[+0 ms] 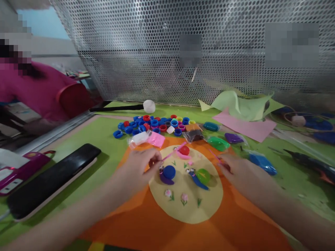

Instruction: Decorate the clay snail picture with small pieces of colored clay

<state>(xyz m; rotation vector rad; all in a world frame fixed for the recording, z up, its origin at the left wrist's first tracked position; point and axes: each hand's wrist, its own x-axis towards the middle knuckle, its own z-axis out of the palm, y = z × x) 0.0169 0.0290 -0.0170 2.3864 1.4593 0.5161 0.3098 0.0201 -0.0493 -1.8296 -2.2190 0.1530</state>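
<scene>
My left hand (147, 161) pinches a thin pink strip (178, 148) that slants up to the right over the picture. On the other side, my right hand (232, 165) is closed on a shorter thin pink strip (214, 153). What the strips are made of I cannot tell. Between the hands lies a pale yellow round sheet (193, 214) on orange paper (167, 235). It bears a purple snail with a blue shell (169, 172), a blue snail with a green shell (203, 177) and a pink snail with a red shell (184, 150), plus small pink flowers (184, 197) and green leaves.
Behind the paper are many bottle caps (154, 123) and bagged colored clay, including a green pack (218, 143) and a blue pack (262, 163). A black case (54, 177) lies left, a glue gun (311, 162) right. Perforated metal (146, 52) rises behind; a person in pink (44, 87) sits left.
</scene>
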